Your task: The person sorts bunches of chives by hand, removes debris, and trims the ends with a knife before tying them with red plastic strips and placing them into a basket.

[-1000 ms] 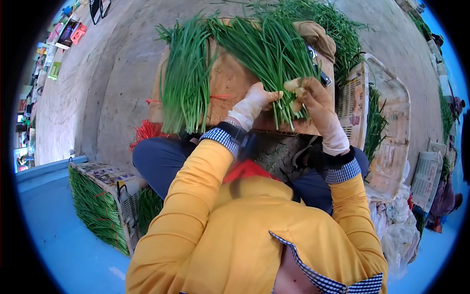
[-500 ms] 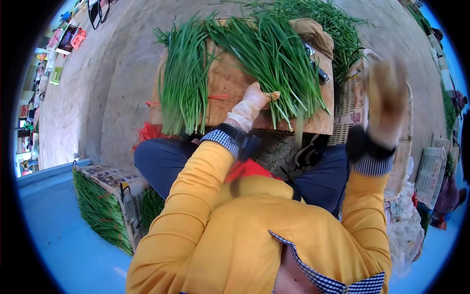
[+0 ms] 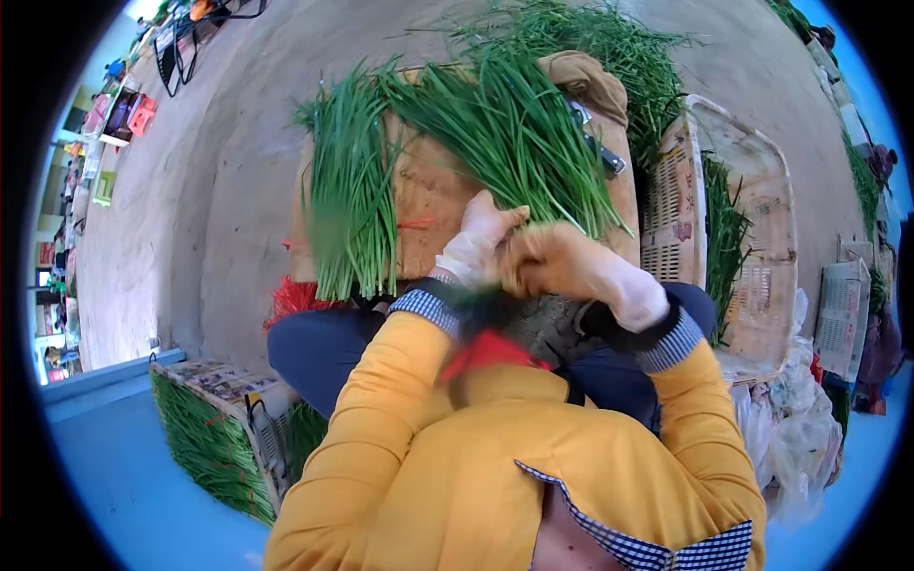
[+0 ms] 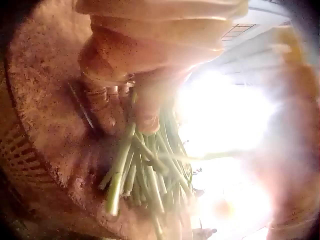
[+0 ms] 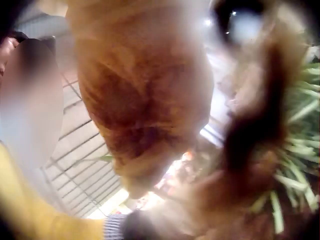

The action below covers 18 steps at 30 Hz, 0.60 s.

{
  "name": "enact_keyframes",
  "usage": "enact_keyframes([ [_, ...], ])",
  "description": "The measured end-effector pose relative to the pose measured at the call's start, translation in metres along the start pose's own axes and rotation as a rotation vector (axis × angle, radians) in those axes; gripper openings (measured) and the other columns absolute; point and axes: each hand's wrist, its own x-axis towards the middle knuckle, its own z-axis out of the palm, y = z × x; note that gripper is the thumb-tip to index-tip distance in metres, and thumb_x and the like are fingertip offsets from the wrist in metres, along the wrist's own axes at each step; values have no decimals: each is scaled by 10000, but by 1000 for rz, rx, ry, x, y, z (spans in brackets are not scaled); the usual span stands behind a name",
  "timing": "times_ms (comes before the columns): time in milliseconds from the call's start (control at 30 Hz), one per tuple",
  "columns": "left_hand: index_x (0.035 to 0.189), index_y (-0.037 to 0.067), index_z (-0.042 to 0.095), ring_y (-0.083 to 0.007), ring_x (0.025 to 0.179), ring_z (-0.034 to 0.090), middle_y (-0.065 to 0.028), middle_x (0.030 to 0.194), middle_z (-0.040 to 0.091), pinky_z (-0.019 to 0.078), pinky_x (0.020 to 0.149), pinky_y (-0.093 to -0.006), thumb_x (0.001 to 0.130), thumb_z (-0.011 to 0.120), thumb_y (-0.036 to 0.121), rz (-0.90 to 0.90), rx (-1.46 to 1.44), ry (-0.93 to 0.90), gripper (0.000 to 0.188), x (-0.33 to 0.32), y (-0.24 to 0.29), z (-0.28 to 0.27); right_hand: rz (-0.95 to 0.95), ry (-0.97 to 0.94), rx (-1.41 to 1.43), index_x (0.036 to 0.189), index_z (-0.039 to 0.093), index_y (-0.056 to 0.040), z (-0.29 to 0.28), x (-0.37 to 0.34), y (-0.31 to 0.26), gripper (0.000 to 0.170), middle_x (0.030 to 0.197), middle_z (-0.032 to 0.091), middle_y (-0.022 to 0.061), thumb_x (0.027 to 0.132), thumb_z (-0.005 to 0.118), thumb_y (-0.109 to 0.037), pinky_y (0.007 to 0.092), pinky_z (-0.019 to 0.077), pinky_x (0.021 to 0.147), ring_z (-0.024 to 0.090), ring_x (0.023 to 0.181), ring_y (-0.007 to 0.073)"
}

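The gloved left hand (image 3: 481,235) grips the cut ends of long green stalks (image 3: 519,143) fanned over a brown board (image 3: 428,181). In the left wrist view the fingers of the left hand (image 4: 145,60) close round the pale stalk ends (image 4: 150,172). Just right of it, nearer the body, is the gloved right hand (image 3: 571,269), its fingertips blurred; a thin stalk stretches toward it in the left wrist view. The right wrist view shows the right hand (image 5: 142,95) close up, its hold unclear. Another stalk pile (image 3: 347,190) lies at left over a red tie (image 3: 416,225).
A dark-handled tool (image 3: 607,157) and brown cloth (image 3: 586,81) lie on the board's right side. Beyond are loose greens (image 3: 609,48) and a pale crate (image 3: 776,238). Red strands (image 3: 290,300) sit at lower left, near a crate of greens (image 3: 214,438).
The right hand left the stalks, swung out over the crate at right, and has come back beside the left hand. The left hand keeps its grip; the head view has shifted slightly.
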Motion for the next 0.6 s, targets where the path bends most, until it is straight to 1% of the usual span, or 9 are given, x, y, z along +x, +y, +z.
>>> enact_keyframes([
  [100, 1018, 48, 592, -166, 608, 595, -66, 806, 657, 495, 528, -306, 725, 773, 306, 239, 448, 43, 430, 6, -12, -2, -130, -594, -29, 858, 626, -3, -28, -13, -87, 66, 865, 612, 58, 798, 604, -18, 268, 460, 718, 590, 799, 156],
  [167, 1020, 44, 589, -160, 591, 594, -70, 795, 655, 491, 508, -296, 716, 781, 354, 276, 480, 63, 475, 1, 0, -2, -218, 75, 899, 898, 614, 22, -30, -37, -42, 123, 912, 612, 97, 855, 568, -84, 277, 458, 732, 586, 816, 198],
  [200, 1016, 41, 588, -155, 593, 594, -74, 803, 654, 492, 510, -292, 710, 778, 388, 99, 599, 67, 500, -11, 21, 4, -219, 78, 900, 898, 614, 22, -44, -44, -29, 123, 912, 612, 97, 855, 568, -84, 277, 458, 732, 586, 816, 198],
  [267, 1069, 28, 582, -213, 712, 641, -118, 900, 666, 518, 618, -340, 702, 758, 482, -154, 812, 136, 610, -34, 58, 19, 88, 715, -469, 1025, 573, 25, -109, -37, 0, 226, 953, 611, 124, 912, 494, -154, 317, 474, 716, 576, 838, 212],
  [300, 1154, 17, 558, -288, 921, 638, -188, 1042, 645, 497, 792, -389, 673, 740, 565, 78, 907, 119, 752, -23, 51, 2, 250, 966, -1181, 1088, 552, 27, -143, -35, 19, 278, 973, 610, 137, 941, 457, -189, 337, 482, 707, 572, 849, 218],
  [367, 1182, -30, 538, -340, 1097, 564, -237, 1118, 609, 427, 922, -398, 640, 721, 633, 216, 961, 156, 876, -18, 66, -15, 422, 480, -945, 1191, 502, 36, -180, -39, 129, 694, 1095, 584, 257, 827, 564, -552, 406, 443, 873, 558, 1038, 399],
  [433, 1263, -104, 426, -360, 1164, 511, -276, 1206, 542, 413, 953, -377, 594, 710, 689, 279, 912, 190, 1076, 28, 42, -43, 721, 386, -482, 1236, 470, 18, -122, -35, 78, 757, 1071, 597, 262, 792, 596, -582, 403, 440, 883, 562, 1048, 392],
  [500, 1220, -119, 454, -285, 1079, 570, -215, 1144, 594, 427, 944, -361, 637, 766, 564, 354, 973, 540, 951, 38, 34, -25, 482, 571, -318, 1231, 479, 4, -95, -21, 124, 737, 1092, 601, 243, 774, 649, -549, 391, 442, 886, 577, 1040, 357],
  [600, 1391, -114, 114, -324, 1268, 393, -254, 1362, 392, 317, 1046, -355, 573, 827, 499, 262, 946, 526, 1246, 21, 42, 32, 349, 659, 10, 1257, 469, -15, -43, 3, 99, 631, 1067, 627, 158, 730, 746, -224, 341, 456, 875, 598, 990, 247],
])
